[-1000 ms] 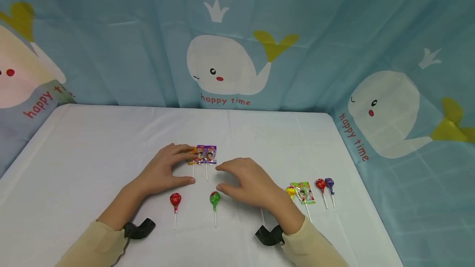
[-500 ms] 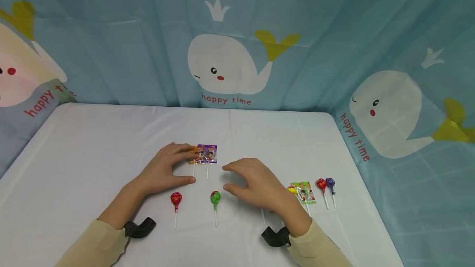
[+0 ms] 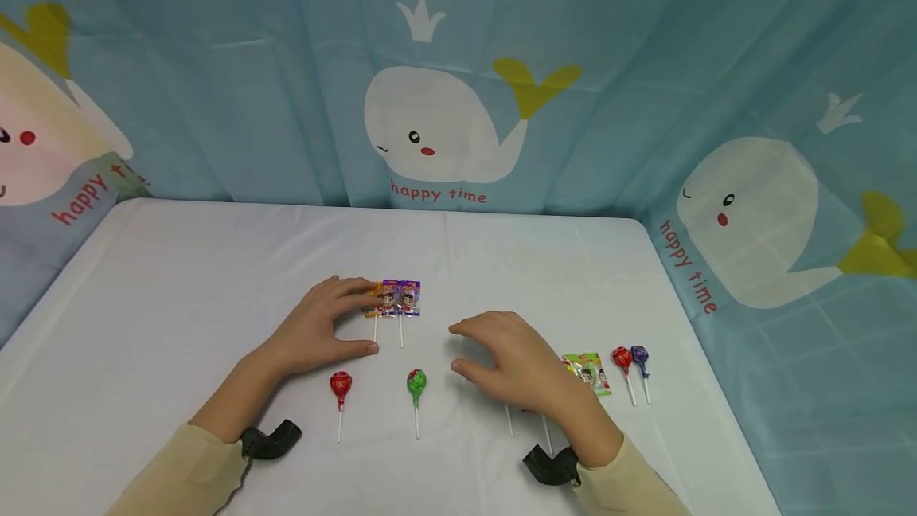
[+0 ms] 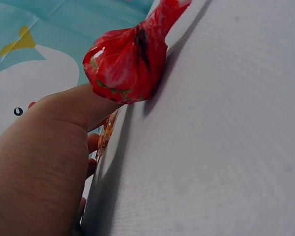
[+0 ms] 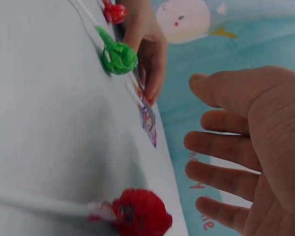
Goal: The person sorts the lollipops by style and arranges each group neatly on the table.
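My left hand (image 3: pixel 319 323) rests its fingers on an orange-wrapped lollipop (image 3: pixel 372 310), which they partly cover. A purple-wrapped flat lollipop (image 3: pixel 408 299) lies right beside it. Nearer to me are a red round lollipop (image 3: pixel 340 383) and a green one (image 3: pixel 415 383). To the right, my right hand (image 3: pixel 519 361) hovers above the cloth, holding nothing. In the right wrist view its fingers (image 5: pixel 223 147) are spread apart, with a red lollipop (image 5: pixel 142 214) lying below. That hand and forearm hide lollipop heads in the head view; two white sticks (image 3: pixel 509 420) poke out.
On the right lie a green-wrapped flat lollipop (image 3: pixel 591 373), partly covered by the right forearm, and a red lollipop (image 3: pixel 622 357) beside a purple one (image 3: pixel 640 355). A white cloth (image 3: pixel 215 277) covers the table; a blue whale-print curtain (image 3: pixel 286 102) hangs behind.
My right hand has drawn away from the wrapped pair, moving right and slightly nearer to me. The yellow lollipop has become hidden behind it. My left hand stays in place.
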Available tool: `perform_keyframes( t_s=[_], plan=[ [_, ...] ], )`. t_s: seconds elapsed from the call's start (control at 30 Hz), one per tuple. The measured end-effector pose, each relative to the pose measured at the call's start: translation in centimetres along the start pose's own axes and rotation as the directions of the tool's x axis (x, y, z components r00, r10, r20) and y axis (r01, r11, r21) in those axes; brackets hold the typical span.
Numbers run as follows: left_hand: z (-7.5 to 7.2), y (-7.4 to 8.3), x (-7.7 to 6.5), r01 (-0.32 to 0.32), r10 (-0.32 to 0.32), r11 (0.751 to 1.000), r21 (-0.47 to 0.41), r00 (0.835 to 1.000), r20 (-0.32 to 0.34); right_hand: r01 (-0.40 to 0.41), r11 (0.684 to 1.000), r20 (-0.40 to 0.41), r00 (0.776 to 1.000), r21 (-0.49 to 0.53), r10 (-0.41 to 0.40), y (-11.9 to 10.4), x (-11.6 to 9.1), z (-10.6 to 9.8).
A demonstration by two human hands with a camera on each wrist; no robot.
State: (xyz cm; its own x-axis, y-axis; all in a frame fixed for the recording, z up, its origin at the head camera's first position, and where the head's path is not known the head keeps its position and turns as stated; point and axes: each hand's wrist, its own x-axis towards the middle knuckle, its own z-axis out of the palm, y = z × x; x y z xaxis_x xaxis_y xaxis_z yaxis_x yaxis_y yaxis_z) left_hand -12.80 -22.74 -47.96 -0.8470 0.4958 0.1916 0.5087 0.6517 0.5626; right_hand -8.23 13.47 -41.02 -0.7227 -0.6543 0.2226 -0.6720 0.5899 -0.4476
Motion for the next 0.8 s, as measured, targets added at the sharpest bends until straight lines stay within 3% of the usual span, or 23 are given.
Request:
perform_keyframes(
  t_s=[0.8],
  plan=[
    [0.1,0.1,0.1,0.020,-0.019,1.000,-0.005,1.000,0.010,-0.033,0.999,-0.009,0.999,0.028,0.033,1.5,-2.9,-0.9]
  ],
)
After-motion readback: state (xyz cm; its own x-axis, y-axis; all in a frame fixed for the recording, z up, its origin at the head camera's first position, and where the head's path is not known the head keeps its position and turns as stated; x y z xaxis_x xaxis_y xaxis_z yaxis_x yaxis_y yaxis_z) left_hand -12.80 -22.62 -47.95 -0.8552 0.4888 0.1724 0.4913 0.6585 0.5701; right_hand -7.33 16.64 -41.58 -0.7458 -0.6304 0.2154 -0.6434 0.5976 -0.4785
